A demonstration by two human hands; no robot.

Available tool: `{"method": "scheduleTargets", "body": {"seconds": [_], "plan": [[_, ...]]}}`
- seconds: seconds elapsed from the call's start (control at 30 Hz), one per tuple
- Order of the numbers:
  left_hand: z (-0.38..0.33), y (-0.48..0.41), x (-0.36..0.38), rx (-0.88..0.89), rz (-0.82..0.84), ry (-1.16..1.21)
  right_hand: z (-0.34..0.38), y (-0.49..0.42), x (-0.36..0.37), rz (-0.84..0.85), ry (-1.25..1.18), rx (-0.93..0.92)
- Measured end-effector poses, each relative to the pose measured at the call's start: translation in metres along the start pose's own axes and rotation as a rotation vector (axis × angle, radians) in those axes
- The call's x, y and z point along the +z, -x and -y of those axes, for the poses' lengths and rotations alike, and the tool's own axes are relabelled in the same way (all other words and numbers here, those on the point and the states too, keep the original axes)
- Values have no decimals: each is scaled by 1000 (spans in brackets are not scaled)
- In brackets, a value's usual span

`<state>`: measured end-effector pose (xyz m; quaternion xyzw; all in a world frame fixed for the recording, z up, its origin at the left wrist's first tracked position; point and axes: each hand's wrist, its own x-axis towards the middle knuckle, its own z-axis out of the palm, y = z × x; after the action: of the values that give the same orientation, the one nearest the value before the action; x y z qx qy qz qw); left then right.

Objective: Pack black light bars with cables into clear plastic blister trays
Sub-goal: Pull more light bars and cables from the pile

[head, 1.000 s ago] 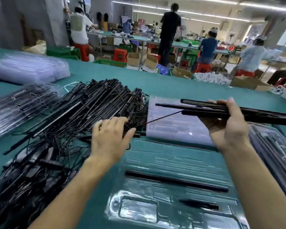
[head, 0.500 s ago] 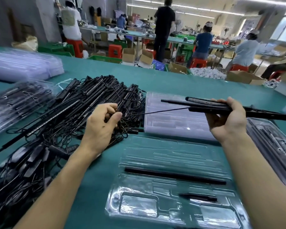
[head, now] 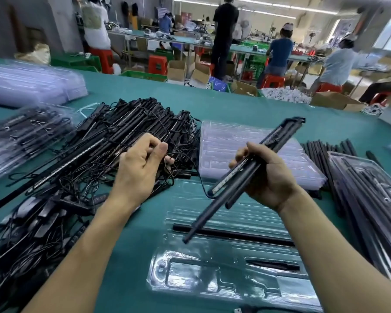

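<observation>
Over the blister tray (head: 212,288) on the tabletop (head: 145,240), hold the light bars (head: 280,134) slanted, clenched in the fingers of the right hand (head: 273,177), pinching their cable (head: 200,177) with the left hand (head: 138,168) beside the heap (head: 99,150), then draw it untangled before seating one next to the laid bar (head: 235,234).

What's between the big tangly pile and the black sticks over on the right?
In the head view, a stack of clear trays lies between the tangly pile and the black sticks.
</observation>
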<state>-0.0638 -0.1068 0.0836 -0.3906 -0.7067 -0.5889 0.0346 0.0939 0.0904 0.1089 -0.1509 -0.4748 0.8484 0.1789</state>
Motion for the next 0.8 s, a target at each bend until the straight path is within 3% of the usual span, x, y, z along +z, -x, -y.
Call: {"method": "scheduleTargets", "body": {"seconds": [0.1, 0.3, 0.47, 0.7, 0.8], "plan": [[5, -1, -5, 5, 68, -31, 10, -1, 3, 2, -88, -61], [21, 7, -16, -105, 196, -300, 19, -15, -14, -300, -339, -256], [21, 6, -11, -86, 141, -770, 11, -16, -24, -474, -244, -264], [35, 14, -25, -305, 485, -369, 9, -15, -22, -478, -245, -238], [43, 22, -34, -362, 483, -142, 5, -18, -20, -456, -231, -235]]}}
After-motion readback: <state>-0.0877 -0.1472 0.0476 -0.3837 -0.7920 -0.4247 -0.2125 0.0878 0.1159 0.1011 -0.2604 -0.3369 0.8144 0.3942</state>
